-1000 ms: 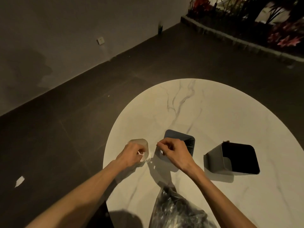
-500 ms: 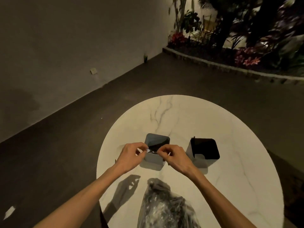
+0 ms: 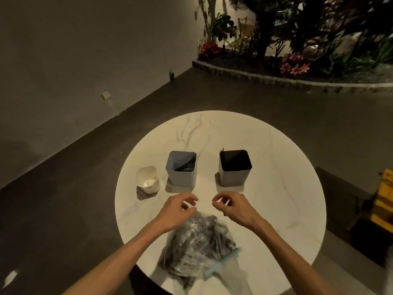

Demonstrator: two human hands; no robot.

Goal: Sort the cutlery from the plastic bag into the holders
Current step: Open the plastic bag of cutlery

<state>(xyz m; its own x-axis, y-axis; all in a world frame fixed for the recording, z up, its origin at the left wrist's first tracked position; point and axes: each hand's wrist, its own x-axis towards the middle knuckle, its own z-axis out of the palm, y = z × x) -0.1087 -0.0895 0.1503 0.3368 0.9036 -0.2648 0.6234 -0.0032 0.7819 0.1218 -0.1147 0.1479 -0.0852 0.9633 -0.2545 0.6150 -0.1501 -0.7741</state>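
Grey holder (image 3: 181,170): dark cutlery inside, only tips show, type unreadable. Dark holder (image 3: 235,167): interior black, one thin tip pokes out at its 11 o'clock corner, contents otherwise unseen. White holder (image 3: 148,179): pale blob at bottom, can't identify. Plastic bag (image 3: 197,250): crumpled film and glare, dark pieces inside not separable; its 12 o'clock end sits under the left hand (image 3: 176,211). Right hand (image 3: 236,207): fingertips curled, too small to tell if they pinch anything. Worktop (image 3: 276,188): 6 o'clock rim cut off by frame edge. Yellow object (image 3: 383,201) at 3 o'clock: cropped, blurred.
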